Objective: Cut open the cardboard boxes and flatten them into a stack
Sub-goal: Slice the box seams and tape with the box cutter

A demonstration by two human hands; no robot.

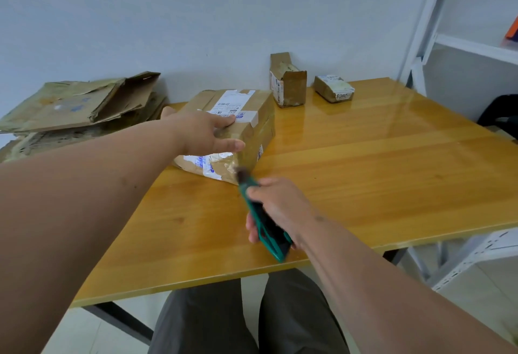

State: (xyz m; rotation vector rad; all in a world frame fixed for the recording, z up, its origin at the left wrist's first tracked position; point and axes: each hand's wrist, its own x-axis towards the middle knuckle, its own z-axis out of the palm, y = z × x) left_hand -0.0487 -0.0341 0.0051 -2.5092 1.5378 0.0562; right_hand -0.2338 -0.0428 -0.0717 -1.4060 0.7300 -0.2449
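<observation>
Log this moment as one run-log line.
left hand: steadies taped box | right hand: grips green cutter, tip at box corner | waiting: two small boxes | flattened stack: left

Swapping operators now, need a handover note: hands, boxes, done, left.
Left hand: flat on top of the taped box, steadying it.
Right hand: grip on the green knife, tip at the box's near corner.
Box sits at the table's left rear; two small boxes, one upright, one lying, by the wall.
Done: flattened stack to the left.
Left: cut and flatten this box, then the two small ones.
</observation>
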